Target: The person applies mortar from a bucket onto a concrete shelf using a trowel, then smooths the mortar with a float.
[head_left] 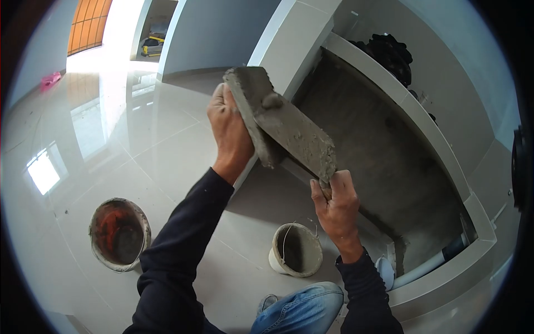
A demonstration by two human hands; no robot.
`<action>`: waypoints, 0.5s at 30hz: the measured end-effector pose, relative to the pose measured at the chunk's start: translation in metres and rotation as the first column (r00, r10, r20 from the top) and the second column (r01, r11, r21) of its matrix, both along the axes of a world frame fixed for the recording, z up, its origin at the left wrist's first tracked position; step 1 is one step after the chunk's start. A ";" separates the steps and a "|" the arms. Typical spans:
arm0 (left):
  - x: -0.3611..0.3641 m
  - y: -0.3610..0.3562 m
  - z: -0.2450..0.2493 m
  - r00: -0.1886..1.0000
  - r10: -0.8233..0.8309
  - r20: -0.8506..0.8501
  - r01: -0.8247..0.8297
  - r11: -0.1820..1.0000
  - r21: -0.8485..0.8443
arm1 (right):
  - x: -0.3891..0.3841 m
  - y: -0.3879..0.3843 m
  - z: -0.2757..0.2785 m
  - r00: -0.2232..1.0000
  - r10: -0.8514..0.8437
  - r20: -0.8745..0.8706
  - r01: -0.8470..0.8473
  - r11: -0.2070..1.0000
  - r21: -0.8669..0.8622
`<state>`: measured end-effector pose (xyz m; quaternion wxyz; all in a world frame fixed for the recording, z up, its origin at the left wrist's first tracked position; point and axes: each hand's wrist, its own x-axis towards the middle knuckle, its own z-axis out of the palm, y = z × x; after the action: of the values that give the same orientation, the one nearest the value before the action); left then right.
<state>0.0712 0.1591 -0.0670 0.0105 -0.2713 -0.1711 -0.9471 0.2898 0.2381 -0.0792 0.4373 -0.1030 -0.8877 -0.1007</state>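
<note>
Closed around the underside of a mortar-caked hawk (pixel 245 103), my left hand (pixel 231 131) holds it tilted at the middle of the view. My right hand (pixel 338 209) grips the handle of a plastering trowel (pixel 300 136), whose long blade is coated in wet grey mortar. The blade slants from the right hand up to the hawk and overlaps it, with a lump of mortar (pixel 272 101) where they meet. Both tools are raised in front of me, over the low tiled wall. The hawk's grip is hidden by the left hand.
A mortar-crusted bucket with a reddish inside (pixel 146 239) stands on the glossy tile floor at left; a smaller white bucket (pixel 276 261) is near my knee. Right lies a recess with a grey mortar bed (pixel 378 150), a tiled rim (pixel 428 131) and a pipe (pixel 423 270).
</note>
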 end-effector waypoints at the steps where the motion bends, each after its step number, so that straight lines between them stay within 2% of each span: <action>1: 0.002 0.004 -0.002 0.999 0.025 -0.023 -0.026 0.999 -0.032 | -0.003 -0.002 0.001 1.000 -0.002 -0.003 0.002 1.000 0.000; 4: 0.018 0.007 0.002 0.999 0.046 -0.014 -0.047 0.997 -0.060 | -0.013 -0.008 0.007 0.999 0.033 -0.028 -0.033 0.999 -0.009; 6: 0.026 0.010 0.001 0.984 0.158 -0.086 -0.171 0.968 -0.181 | -0.018 -0.007 0.015 0.999 0.021 -0.042 -0.022 1.000 -0.018; 7: 0.026 0.015 -0.007 0.933 0.288 -0.217 -0.351 0.865 -0.360 | -0.019 -0.002 0.020 0.999 0.000 -0.047 0.000 1.000 -0.015; 8: 0.029 0.024 -0.014 0.939 0.265 -0.220 -0.331 0.873 -0.358 | -0.021 0.007 0.023 0.998 -0.009 -0.065 0.010 1.000 0.019; 10: 0.034 0.042 -0.029 0.993 0.061 -0.103 -0.101 0.888 -0.448 | -0.022 0.026 0.028 0.997 -0.033 -0.076 0.037 0.998 0.051; 11: 0.030 0.050 -0.036 1.000 -0.025 -0.019 0.016 0.923 -0.385 | -0.018 0.038 0.031 0.993 -0.092 -0.068 0.095 0.995 0.035; 12: 0.021 0.053 -0.044 0.999 -0.039 -0.007 0.034 0.922 -0.386 | -0.013 0.052 0.034 0.987 -0.150 -0.055 0.152 0.988 0.021; 14: -0.002 0.054 -0.061 0.966 -0.231 0.113 0.257 0.897 -0.361 | -0.007 0.090 0.038 0.974 -0.227 -0.011 0.227 0.974 -0.003; 15: -0.005 0.043 -0.056 0.938 -0.327 0.115 0.346 0.900 -0.265 | -0.003 0.109 0.041 0.956 -0.294 0.020 0.294 0.955 -0.030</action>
<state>0.0664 0.2020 -0.1233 -0.1975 -0.2633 -0.2545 -0.9093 0.2873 0.3474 -0.0387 0.4088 -0.2400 -0.8675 -0.1510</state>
